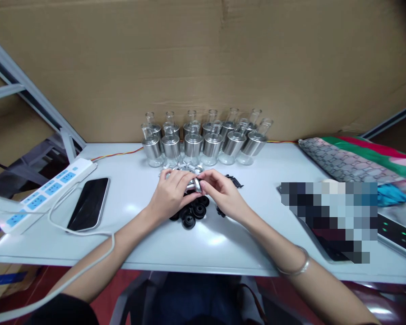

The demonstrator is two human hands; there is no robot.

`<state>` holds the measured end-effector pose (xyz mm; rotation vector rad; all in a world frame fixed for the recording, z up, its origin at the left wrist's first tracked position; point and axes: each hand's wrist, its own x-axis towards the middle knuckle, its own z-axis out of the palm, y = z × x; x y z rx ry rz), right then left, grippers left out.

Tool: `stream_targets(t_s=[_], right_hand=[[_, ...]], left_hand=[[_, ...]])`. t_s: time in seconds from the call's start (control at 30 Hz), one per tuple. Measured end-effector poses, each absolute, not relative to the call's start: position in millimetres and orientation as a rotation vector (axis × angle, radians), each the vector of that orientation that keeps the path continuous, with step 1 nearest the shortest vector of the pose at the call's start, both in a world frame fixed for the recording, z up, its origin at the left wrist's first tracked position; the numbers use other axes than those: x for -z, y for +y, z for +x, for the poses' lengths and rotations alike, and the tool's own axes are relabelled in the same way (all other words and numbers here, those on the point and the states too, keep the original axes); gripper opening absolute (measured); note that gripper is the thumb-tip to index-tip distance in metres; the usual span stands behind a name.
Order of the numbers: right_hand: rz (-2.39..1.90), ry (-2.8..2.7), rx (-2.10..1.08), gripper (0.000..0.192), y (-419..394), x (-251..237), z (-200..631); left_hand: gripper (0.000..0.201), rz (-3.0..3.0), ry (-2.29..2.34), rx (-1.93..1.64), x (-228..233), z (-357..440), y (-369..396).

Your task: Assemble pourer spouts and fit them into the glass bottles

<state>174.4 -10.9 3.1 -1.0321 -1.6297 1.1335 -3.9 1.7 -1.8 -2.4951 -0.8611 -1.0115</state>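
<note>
Both hands meet mid-bench (223, 253). Left hand (172, 193) and right hand (223, 192) pinch one silver cap (195, 184) between them, opening facing right hand. Black rubber discs (192, 212) directly beneath; bottles (203, 137) behind.

Silver caps (193, 184), black discs (192, 212), white table (203, 243)

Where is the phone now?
In the head view the phone lies on the table's left side, between the power strip and the left hand.
</note>
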Motion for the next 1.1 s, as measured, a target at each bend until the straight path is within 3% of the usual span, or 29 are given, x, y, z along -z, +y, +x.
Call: stream_targets(t_s=[0.43,0.8,1.1], right_hand=[[-1.244,-1.733,-0.596,0.026,-0.1,-23.7,156.5],[-1.257,-1.638,-0.790,0.034,12.7,-15.5,154.0],[-1.057,-1.548,-1.103,0.045,-6.1,-19.4,154.5]], left_hand=[[0.029,-2.323,-0.855,0.998,-2.5,16.6,18.5],[0.033,-2.486,-0.824,0.904,-0.1,3.5,24.8],[0.055,-2.796,-0.885,0.838,-16.6,-13.6,24.7]])
